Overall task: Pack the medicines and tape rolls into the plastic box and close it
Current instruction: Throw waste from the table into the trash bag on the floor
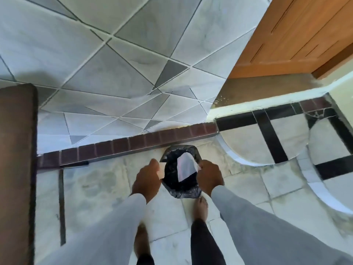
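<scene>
I stand over a small bin lined with a black plastic bag [181,188] on the floor by the wall. My right hand [209,176] pinches the corner of a white sheet or wrapper [184,166] that hangs over the bin's opening. My left hand [147,178] holds a small pale flat piece [162,170] at the bin's left side. No medicines, tape rolls or plastic box are in view.
A tiled wall with a dark red brick skirting [133,144] runs behind the bin. A wooden door [298,35] stands at the upper right. A dark brown furniture edge [17,169] fills the left side. My bare feet [200,207] stand on the pale floor tiles.
</scene>
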{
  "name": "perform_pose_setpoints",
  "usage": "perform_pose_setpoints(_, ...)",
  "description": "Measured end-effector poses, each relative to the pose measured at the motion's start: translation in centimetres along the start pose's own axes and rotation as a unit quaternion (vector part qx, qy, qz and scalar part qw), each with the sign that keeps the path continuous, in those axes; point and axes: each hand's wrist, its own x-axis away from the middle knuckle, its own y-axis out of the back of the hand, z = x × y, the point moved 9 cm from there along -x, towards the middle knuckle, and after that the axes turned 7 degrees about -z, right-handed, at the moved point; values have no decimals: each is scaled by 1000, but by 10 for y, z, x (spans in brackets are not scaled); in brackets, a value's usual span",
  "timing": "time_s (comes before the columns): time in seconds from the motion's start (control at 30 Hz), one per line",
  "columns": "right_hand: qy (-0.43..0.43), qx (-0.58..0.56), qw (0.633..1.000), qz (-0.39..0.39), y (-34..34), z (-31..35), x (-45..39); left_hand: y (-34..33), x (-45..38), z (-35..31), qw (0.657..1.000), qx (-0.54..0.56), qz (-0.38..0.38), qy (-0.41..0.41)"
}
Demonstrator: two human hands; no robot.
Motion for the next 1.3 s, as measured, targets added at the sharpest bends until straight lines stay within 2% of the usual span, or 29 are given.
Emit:
perform_pose_setpoints(0.13,-15,32,999,35,-56,-34,-70,-88,-42,42,991,37,43,119)
perform_pose_setpoints(0.23,-12,61,996,62,-109,-66,-114,-154,-78,69,983,49,57,168)
perform_pose_setpoints(0.43,13,116,987,110,-194,-95,-177,-247,-135,94,982,27,114,146)
perform_pose_setpoints(0.57,26,138,984,112,-237,-104,-203,-303,-153,109,979,6,157,128)
perform_pose_setpoints(0.7,13,130,979,156,-268,-115,-204,-334,-150,124,971,30,176,158)
perform_pose_setpoints(0.83,17,80,978,192,-281,-112,-197,-325,-143,134,966,59,159,193)
perform_pose_setpoints(1.07,3,46,988,147,-233,-92,-172,-251,-111,100,976,103,95,166)
perform_pose_setpoints(1.17,36,58,991,118,-191,-56,-146,-194,-92,70,985,99,61,126)
perform_pose_setpoints(1.3,105,46,991,66,-118,21,-96,-89,-67,8,998,57,-10,20)
